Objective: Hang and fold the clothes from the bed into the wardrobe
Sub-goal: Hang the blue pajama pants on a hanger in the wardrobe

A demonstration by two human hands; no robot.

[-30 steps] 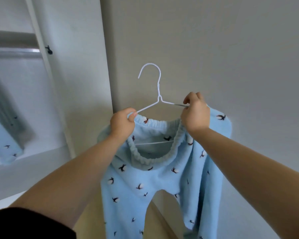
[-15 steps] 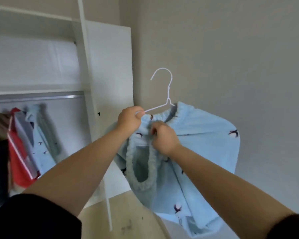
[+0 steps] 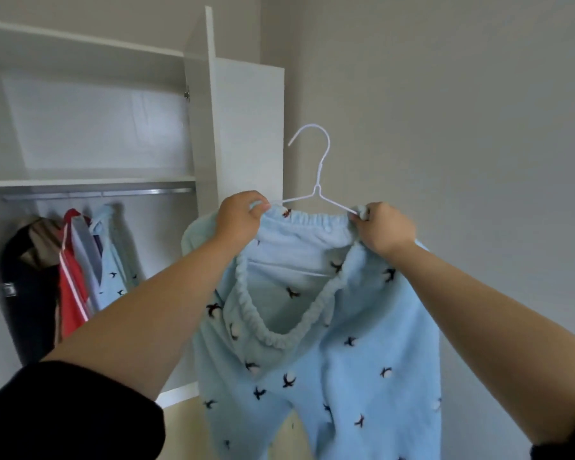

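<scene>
Light blue fleece trousers with small dark birds (image 3: 329,353) hang from a white wire hanger (image 3: 318,180), held up in front of a grey wall. My left hand (image 3: 238,215) grips the waistband and the hanger's left shoulder. My right hand (image 3: 384,227) pinches the waistband at the hanger's right shoulder. The elastic waist gapes open toward me and the hanger's lower bar shows inside it. Both legs drop out of view at the bottom. The open white wardrobe (image 3: 90,127) stands to the left.
A metal rail (image 3: 97,193) under the wardrobe shelf carries several garments: dark, red (image 3: 72,287) and a matching light blue top (image 3: 110,260). The wardrobe door (image 3: 249,134) stands open between rail and hanger. Pale floor shows below.
The view has swung left, so more of the wardrobe shows. My right hand went from the hanger's right arm down to the waistband middle, then back up to the right shoulder, spreading the waist.
</scene>
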